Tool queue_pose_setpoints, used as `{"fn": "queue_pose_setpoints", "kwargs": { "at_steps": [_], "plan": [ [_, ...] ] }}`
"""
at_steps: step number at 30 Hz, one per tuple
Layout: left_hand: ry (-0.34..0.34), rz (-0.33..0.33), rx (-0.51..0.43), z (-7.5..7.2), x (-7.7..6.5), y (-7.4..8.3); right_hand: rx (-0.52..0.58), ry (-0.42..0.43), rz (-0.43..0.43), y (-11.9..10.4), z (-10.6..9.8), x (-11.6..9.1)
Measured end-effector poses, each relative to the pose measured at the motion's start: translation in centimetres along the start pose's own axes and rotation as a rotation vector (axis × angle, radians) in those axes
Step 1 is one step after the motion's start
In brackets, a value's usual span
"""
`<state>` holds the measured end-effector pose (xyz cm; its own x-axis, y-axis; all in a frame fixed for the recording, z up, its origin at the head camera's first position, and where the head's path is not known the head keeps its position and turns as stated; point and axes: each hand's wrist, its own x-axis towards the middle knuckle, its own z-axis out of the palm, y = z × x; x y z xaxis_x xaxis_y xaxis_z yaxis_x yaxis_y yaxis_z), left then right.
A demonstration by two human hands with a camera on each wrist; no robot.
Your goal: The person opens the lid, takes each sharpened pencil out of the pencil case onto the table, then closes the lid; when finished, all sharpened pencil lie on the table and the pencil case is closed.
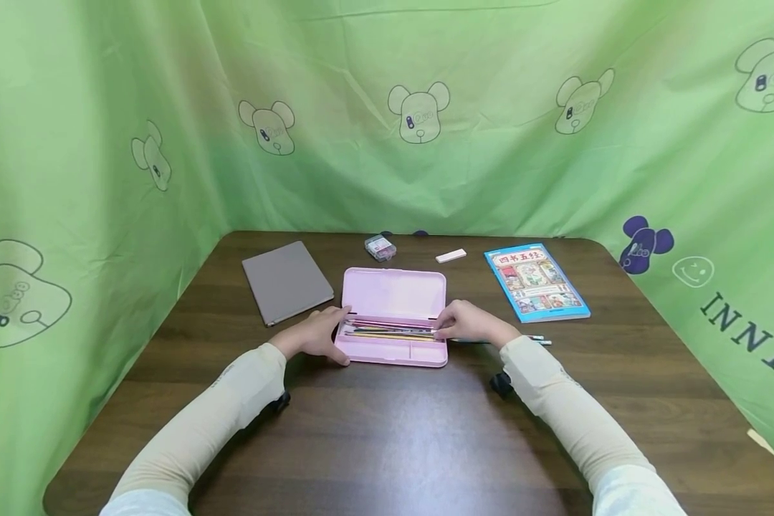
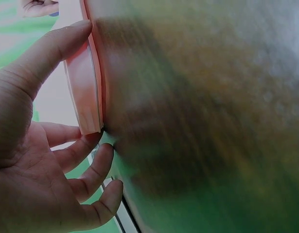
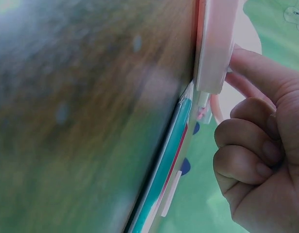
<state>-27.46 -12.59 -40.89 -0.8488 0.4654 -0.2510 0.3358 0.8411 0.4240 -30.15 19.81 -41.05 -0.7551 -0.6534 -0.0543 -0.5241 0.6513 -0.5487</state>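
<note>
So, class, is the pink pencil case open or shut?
Open: the pencil case has its lid laid back, showing pencils inside.

A person's right hand (image 1: 472, 322) partly hides slender teal-and-white pencils (image 1: 545, 342) right of its fingers; past the fingertips of the left hand (image 2: 40, 155), a dark-brown wooden tabletop (image 2: 202, 87) blurs; above that thumb, a pink plastic case (image 2: 83, 92) is cropped.

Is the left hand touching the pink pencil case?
Touching. In the left wrist view, the left hand has its thumb tip against the pink pencil case.
</note>
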Motion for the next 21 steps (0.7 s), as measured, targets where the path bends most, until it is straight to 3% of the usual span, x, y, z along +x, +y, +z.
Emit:
{"fn": "queue_pose_setpoints", "kwargs": {
  "at_steps": [8, 21],
  "plan": [
    [0.006, 0.013, -0.007, 0.0, -0.1, 0.1, 0.078, 0.106, 0.116, 0.7, -0.2, -0.9],
    [0.007, 0.028, -0.005, -0.3, -0.3, 0.1, 0.094, 0.235, 0.22, 2.0, -1.6, -3.5]
  ]
}}
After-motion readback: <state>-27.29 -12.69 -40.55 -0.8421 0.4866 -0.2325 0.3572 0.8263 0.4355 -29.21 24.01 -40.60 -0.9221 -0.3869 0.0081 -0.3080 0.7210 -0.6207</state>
